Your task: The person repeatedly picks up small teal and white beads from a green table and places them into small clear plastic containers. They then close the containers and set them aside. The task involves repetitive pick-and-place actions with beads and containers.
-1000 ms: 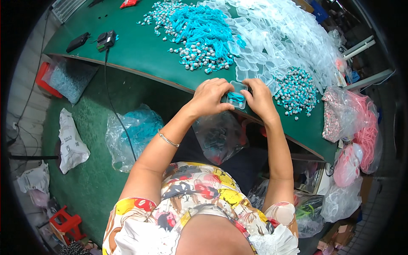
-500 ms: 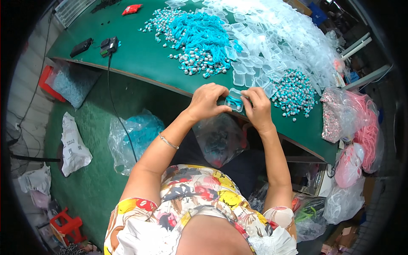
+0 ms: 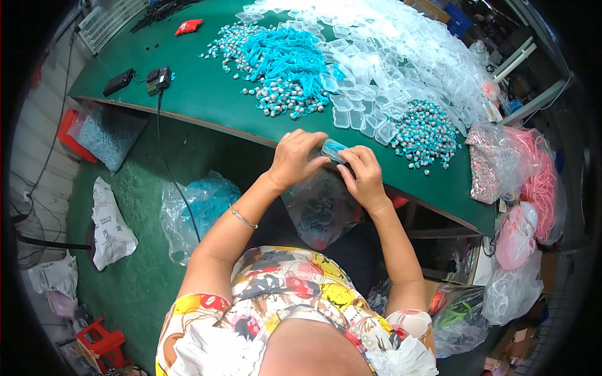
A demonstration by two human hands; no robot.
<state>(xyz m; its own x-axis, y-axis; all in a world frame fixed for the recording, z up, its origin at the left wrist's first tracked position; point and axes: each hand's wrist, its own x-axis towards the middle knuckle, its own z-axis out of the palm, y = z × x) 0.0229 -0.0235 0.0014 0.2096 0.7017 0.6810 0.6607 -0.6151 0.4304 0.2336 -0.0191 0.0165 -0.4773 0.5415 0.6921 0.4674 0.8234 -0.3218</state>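
As L hand [image 3: 293, 158] holds box [image 3: 332, 150], R hand [image 3: 364, 178] curls.

Now the print: it's on the white sack [image 3: 111, 229] by the left edge of the green floor [image 3: 150, 301], small dark characters running across its middle, bigger ones right below! Up at the table's [image 3: 188, 94] far left corner, the red packet [image 3: 189, 27] is too small to read.

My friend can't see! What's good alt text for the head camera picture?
A person's left hand and right hand hold a small clear box with turquoise contents near the edge of a green table. On it lie a turquoise cord tangle, a big heap of clear containers and, at right, a pile of small turquoise-and-grey pieces.
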